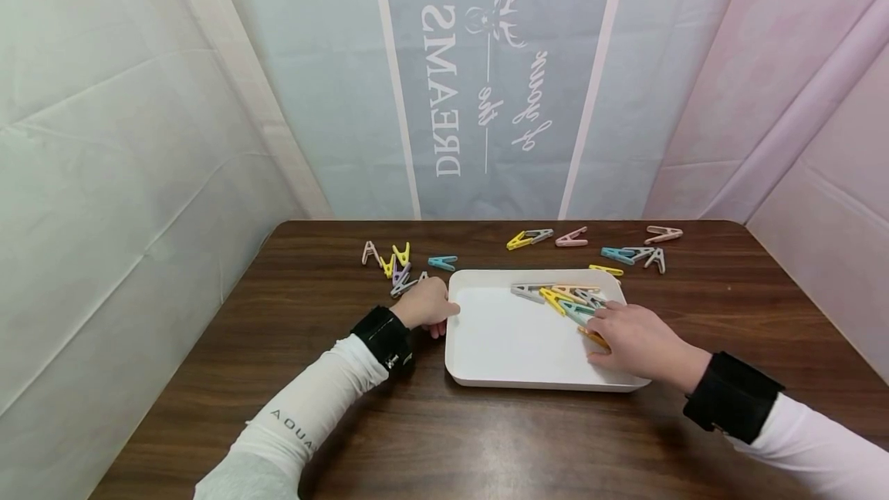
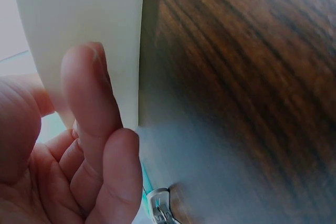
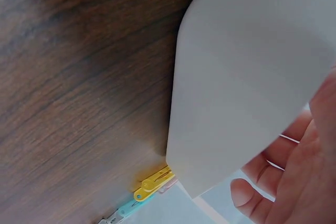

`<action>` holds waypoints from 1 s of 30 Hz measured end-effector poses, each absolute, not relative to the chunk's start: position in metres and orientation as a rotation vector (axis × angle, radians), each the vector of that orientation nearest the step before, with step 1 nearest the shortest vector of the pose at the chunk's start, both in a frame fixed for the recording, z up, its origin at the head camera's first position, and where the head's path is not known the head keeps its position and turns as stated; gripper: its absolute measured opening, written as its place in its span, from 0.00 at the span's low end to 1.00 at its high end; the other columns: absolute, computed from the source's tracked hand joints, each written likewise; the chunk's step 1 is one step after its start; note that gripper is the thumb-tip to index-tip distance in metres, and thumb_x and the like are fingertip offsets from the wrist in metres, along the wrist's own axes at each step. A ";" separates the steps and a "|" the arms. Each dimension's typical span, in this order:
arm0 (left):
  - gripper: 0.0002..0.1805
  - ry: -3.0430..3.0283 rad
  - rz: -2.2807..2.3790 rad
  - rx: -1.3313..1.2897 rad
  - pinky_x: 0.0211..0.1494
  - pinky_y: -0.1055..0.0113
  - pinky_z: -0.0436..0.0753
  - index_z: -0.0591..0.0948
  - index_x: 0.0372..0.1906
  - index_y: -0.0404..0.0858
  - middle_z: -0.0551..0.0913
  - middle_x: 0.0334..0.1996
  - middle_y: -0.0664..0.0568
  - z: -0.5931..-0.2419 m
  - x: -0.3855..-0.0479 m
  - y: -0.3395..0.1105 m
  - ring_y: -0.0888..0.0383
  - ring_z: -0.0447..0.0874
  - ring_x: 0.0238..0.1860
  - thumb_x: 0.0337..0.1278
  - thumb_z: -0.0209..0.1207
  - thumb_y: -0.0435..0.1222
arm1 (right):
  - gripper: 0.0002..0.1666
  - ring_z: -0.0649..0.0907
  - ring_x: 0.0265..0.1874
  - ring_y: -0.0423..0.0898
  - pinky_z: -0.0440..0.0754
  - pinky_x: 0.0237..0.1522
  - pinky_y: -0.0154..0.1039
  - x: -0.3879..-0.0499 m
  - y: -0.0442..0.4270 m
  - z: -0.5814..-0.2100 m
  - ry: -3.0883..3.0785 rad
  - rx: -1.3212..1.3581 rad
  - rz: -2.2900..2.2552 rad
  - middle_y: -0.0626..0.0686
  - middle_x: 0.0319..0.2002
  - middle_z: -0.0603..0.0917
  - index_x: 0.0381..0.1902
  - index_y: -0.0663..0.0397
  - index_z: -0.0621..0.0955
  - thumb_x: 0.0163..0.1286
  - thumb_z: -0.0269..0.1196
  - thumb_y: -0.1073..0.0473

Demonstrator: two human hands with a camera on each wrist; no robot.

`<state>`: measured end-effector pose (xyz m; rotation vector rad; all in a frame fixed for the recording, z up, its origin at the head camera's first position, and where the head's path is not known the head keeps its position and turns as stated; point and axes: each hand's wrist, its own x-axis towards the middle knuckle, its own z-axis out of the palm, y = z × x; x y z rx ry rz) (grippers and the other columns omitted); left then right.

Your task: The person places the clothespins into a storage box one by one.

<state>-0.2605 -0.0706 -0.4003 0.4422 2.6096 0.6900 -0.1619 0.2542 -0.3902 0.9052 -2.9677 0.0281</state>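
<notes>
A white rectangular tray lies on the table, with several clothespins heaped toward its back right: grey, yellow, green and orange. My left hand grips the tray's left rim, thumb over the edge and fingers against the outer wall. Over the tray's right side, my right hand reaches in, thumb and fingers apart around the clothespin heap. An orange clothespin lies between that thumb and the fingers. Its fingertips are partly hidden by the tray wall in the right wrist view.
Loose clothespins lie left of the tray, among them yellow, purple and pink ones; a blue clothespin is behind its left corner. More lie behind and right, including blue and pink. A printed curtain hangs behind the table.
</notes>
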 end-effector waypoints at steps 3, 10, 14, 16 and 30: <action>0.24 2.608 0.687 0.441 0.15 0.70 0.72 0.80 0.10 0.35 0.79 0.08 0.51 -0.400 -0.260 -0.071 0.58 0.80 0.11 0.64 0.57 0.36 | 0.16 0.82 0.39 0.53 0.81 0.38 0.49 -0.162 0.255 -0.391 -2.961 0.906 0.023 0.46 0.31 0.82 0.32 0.49 0.84 0.52 0.75 0.47; 0.24 2.607 0.695 0.423 0.15 0.69 0.73 0.79 0.11 0.35 0.79 0.08 0.51 -0.400 -0.260 -0.070 0.58 0.80 0.11 0.64 0.58 0.37 | 0.16 0.80 0.33 0.47 0.78 0.31 0.43 -0.163 0.255 -0.392 -2.958 0.893 -0.004 0.45 0.29 0.80 0.32 0.50 0.84 0.51 0.76 0.49; 0.24 2.607 0.704 0.421 0.15 0.70 0.73 0.78 0.10 0.35 0.79 0.09 0.51 -0.400 -0.260 -0.070 0.58 0.80 0.11 0.64 0.58 0.36 | 0.15 0.78 0.31 0.45 0.77 0.30 0.42 -0.163 0.254 -0.392 -2.963 0.887 -0.004 0.44 0.29 0.79 0.33 0.49 0.84 0.52 0.76 0.49; 0.24 2.605 0.706 0.421 0.15 0.70 0.72 0.78 0.09 0.35 0.79 0.09 0.51 -0.400 -0.259 -0.071 0.58 0.80 0.11 0.64 0.58 0.36 | 0.15 0.77 0.30 0.44 0.76 0.30 0.42 -0.163 0.254 -0.392 -2.973 0.882 0.001 0.44 0.29 0.79 0.33 0.49 0.84 0.52 0.76 0.49; 0.23 2.612 0.704 0.435 0.15 0.69 0.73 0.80 0.11 0.35 0.79 0.08 0.51 -0.400 -0.260 -0.071 0.58 0.80 0.11 0.63 0.58 0.37 | 0.22 0.76 0.26 0.44 0.73 0.24 0.39 -0.168 0.258 -0.363 -2.945 0.731 0.019 0.50 0.32 0.79 0.41 0.56 0.85 0.58 0.71 0.45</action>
